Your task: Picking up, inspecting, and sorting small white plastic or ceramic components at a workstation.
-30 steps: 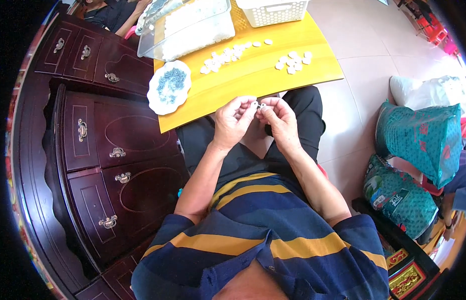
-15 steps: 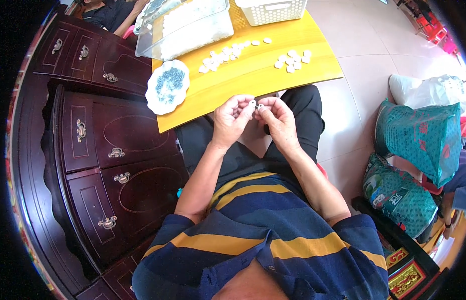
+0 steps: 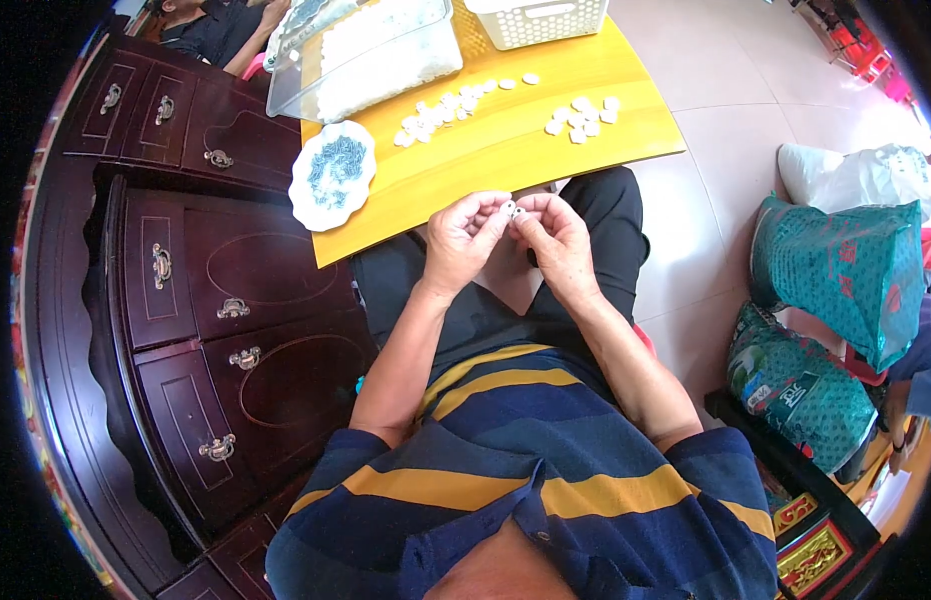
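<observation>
Just in front of the table's near edge, my left hand (image 3: 462, 240) and my right hand (image 3: 559, 245) meet over my lap, thumbs and fingers pinched. Between the fingertips is a small white plastic piece (image 3: 508, 207), gripped by the left. A second white piece (image 3: 519, 213) is in my right fingertips, close against the first; whether they are joined is too small to tell. On the yellow table (image 3: 466, 165), a white scalloped dish (image 3: 304, 190) holds many small dark metal-looking parts. Loose white pieces (image 3: 446, 108) lie in a row beyond, and a group of white rounded pieces (image 3: 583, 122) lies to the right.
A clear plastic bin (image 3: 391, 75) full of white pieces and a white perforated basket (image 3: 546, 25) stand at the table's far side. Dark wooden drawers (image 3: 256, 250) line the left. Stuffed teal bags (image 3: 836, 270) sit at right. Another person (image 3: 221, 35) is at far left.
The two white pieces have come closer together between my fingertips; the small gap seen before has narrowed. Both hands stay in nearly the same place.
</observation>
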`<state>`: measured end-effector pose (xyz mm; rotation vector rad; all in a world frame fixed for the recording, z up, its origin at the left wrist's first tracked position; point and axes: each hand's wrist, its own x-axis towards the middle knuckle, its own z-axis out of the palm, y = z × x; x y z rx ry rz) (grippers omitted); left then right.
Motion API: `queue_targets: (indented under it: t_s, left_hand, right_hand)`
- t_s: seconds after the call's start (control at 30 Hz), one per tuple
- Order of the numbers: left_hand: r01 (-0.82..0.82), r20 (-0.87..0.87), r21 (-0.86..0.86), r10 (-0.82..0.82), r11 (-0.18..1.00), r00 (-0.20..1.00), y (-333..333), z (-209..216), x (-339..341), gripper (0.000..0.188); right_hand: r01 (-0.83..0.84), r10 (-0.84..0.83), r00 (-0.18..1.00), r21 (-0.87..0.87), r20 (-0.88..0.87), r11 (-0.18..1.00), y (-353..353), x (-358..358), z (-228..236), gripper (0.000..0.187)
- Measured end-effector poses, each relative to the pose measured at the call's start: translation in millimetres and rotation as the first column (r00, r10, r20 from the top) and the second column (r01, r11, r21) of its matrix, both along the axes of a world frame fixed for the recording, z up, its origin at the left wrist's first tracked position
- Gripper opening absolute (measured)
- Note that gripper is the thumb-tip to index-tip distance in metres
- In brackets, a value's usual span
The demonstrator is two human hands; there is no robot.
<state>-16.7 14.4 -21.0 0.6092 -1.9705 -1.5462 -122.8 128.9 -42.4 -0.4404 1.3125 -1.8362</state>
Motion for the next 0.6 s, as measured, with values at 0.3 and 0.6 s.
queue_targets:
  t_s: [0.3, 0.6]
  left_hand:
    - [0.011, 0.041, -0.136, -0.005, 0.991, 0.999, -2.8, 4.3, 4.0, 0.016]
    - [0.075, 0.171, -0.270, -0.029, 0.960, 0.985, 5.7, 22.7, 3.5, 0.027]
  right_hand:
    - [-0.074, 0.069, 0.992, 0.047, 0.108, 0.996, 1.6, -4.1, 12.8, 0.016]
    - [-0.139, 0.137, 0.960, -0.009, 0.244, 0.990, 3.2, -8.7, -2.9, 0.015]
